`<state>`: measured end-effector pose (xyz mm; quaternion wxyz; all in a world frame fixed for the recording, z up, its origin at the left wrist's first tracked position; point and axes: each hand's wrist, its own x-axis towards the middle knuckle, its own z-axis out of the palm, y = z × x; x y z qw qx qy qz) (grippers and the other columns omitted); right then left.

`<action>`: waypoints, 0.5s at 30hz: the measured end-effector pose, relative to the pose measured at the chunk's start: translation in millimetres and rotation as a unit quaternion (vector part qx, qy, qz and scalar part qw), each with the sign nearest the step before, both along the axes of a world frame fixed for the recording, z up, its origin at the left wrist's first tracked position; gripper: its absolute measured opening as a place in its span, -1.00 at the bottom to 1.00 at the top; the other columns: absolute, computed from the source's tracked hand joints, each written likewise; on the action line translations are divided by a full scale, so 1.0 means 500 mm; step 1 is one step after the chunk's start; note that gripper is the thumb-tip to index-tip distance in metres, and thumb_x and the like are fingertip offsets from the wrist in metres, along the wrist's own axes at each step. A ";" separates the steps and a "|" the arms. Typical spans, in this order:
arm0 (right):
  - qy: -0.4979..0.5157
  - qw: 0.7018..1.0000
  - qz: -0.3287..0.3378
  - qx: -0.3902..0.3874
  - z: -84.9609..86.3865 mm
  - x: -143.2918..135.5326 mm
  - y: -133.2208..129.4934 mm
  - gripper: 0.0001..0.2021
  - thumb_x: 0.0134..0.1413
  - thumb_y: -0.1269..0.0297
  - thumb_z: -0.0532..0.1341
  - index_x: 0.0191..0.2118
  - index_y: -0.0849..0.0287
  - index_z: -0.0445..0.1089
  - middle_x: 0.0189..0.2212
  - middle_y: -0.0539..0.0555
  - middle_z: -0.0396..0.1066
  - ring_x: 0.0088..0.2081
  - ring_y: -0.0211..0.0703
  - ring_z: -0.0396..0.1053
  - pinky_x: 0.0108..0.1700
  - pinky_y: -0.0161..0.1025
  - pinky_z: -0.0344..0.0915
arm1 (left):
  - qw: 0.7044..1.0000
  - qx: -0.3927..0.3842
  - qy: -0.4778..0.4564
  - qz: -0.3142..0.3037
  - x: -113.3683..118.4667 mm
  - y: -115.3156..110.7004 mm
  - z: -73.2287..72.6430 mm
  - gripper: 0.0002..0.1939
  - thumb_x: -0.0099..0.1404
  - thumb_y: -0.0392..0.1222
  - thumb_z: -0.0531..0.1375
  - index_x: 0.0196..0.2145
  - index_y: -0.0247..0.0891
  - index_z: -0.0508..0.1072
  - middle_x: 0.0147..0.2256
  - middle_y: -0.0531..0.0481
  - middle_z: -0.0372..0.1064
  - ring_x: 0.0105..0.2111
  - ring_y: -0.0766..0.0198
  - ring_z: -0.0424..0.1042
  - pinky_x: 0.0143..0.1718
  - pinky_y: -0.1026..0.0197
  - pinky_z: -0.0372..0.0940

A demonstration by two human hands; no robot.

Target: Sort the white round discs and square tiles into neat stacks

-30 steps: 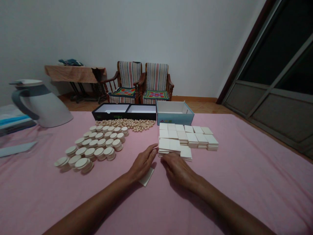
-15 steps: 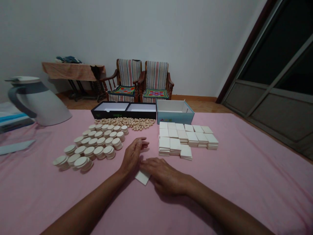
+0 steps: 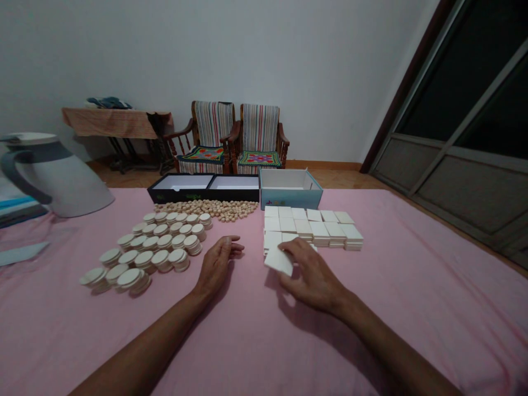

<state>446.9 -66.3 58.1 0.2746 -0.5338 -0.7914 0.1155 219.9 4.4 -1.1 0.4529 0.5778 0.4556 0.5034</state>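
Observation:
My right hand (image 3: 311, 275) is raised over the cloth, pinching a white square tile (image 3: 279, 259) at its right side. That tile hides part of the front stacks of square tiles (image 3: 325, 230). My left hand (image 3: 216, 264) rests on its edge on the pink cloth (image 3: 247, 341), fingers extended and nothing in them. To its left stand several stacks of pale round discs (image 3: 144, 257). Beyond it lies a heap of small wooden beads (image 3: 206, 208).
A black two-part tray (image 3: 204, 193) and a light blue open box (image 3: 291, 198) sit at the back. A white and grey jug (image 3: 68, 179) stands at the left, near a flat pale piece (image 3: 22, 254). Two chairs (image 3: 237, 135) are by the wall.
My right hand has moved right and up from the cloth by my left hand, lifting the square tile from there. The view has shifted slightly.

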 end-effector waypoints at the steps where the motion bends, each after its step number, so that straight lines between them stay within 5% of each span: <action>1: 0.009 0.998 -0.057 0.013 0.005 0.025 0.004 -0.68 -0.04 0.26 0.17 -0.10 0.18 0.28 -0.21 0.13 0.29 -0.17 -0.07 0.23 -0.16 -0.18 0.20 | 1.000 0.000 0.004 -0.002 0.001 0.000 0.001 -0.45 0.26 0.22 0.01 -0.11 -0.33 0.38 -0.28 -0.17 0.48 -0.31 0.16 0.48 -0.22 0.12 0.34; 4: -0.033 0.980 -0.196 0.023 0.004 0.089 0.023 -0.70 0.00 0.17 0.16 -0.15 0.21 0.30 -0.25 0.16 0.30 -0.23 -0.05 0.28 -0.21 -0.17 0.19 | 1.000 -0.001 0.011 -0.003 0.005 -0.002 0.004 -0.46 0.27 0.22 0.00 -0.11 -0.33 0.38 -0.29 -0.17 0.47 -0.31 0.16 0.47 -0.23 0.13 0.34; 7: -0.099 0.959 -0.265 -0.008 -0.017 0.115 0.038 -0.71 0.04 0.12 0.12 -0.22 0.25 0.31 -0.27 0.22 0.32 -0.24 0.00 0.30 -0.23 -0.16 0.18 | 1.000 -0.002 0.010 0.001 0.006 -0.003 0.003 -0.46 0.27 0.22 0.01 -0.11 -0.33 0.38 -0.30 -0.17 0.47 -0.31 0.16 0.47 -0.24 0.13 0.34; 15: -0.087 0.964 -0.249 -0.009 -0.050 0.108 0.045 -0.67 0.20 0.04 -0.01 -0.36 0.18 0.32 -0.36 0.19 0.40 -0.29 -0.05 0.35 -0.25 -0.20 0.16 | 1.000 0.000 0.004 -0.003 0.004 -0.002 -0.003 -0.49 0.29 0.19 0.01 -0.14 -0.34 0.39 -0.30 -0.17 0.47 -0.32 0.17 0.47 -0.22 0.12 0.33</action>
